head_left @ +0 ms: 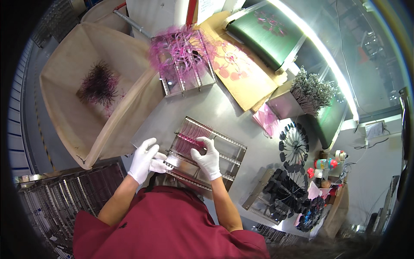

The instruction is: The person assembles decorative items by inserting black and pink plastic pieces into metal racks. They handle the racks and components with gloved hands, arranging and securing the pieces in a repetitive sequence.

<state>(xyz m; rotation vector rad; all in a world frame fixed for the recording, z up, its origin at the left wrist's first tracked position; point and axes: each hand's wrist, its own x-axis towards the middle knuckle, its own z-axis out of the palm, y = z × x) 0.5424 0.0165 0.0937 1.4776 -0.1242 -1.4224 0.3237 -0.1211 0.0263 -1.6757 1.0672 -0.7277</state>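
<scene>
Metal slotted rack: flat rectangular frame with toothed cross rails, lying on the grey steel worktable directly in front of the person. Its far-left bays hold a row of thin pink translucent pieces standing in the slots; the right bays look unfilled.

Left hand, white glove: at the rack's near-left corner, fingers curled around what appears to be a small clear piece, too small to identify.

Right hand, white glove: over the middle of the rack, fingertips pinched on the near end of the pink pieces.

Surroundings:
- 1 second rack, far, heaped with tangled pink sprue-like strands.
- 1 large beige fabric bin, far left, with a dark pink-black cluster inside.
- Cardboard sheet with pink pieces, far right of the second rack.
- Green conveyor belt, far right.
- Black radial sprue clusters, right, near another rack.
- Grey bristly bundle in a box, right.

Nothing lies between the hands and the rack.
</scene>
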